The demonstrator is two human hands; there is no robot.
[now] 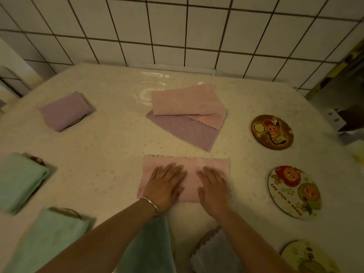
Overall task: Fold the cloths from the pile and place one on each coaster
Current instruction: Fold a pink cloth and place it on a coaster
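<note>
pink cloth (185,164) lies flat on the table (110,146), folded to a rectangle, directly under both hands. left hand (166,185) presses its left half, fingers straight and slightly spread, gripping nothing. right hand (213,186) presses the right half just beside it, fingers likewise flat. a bracelet (150,203) sits on the left wrist.

beyond the fingertips: the pile (187,113), pink cloths over a purple one. right of the right hand, apart from the cloth: three bare coasters, dark one (272,132) farthest, white one (294,192) level with the hands, third (307,257) nearest, cut off. left of the left hand: folded purple cloth (65,111) and two folded green cloths (19,182) (51,237), each on a coaster. under the forearms: a teal cloth (149,247) and a pale grey cloth (214,253).
</note>
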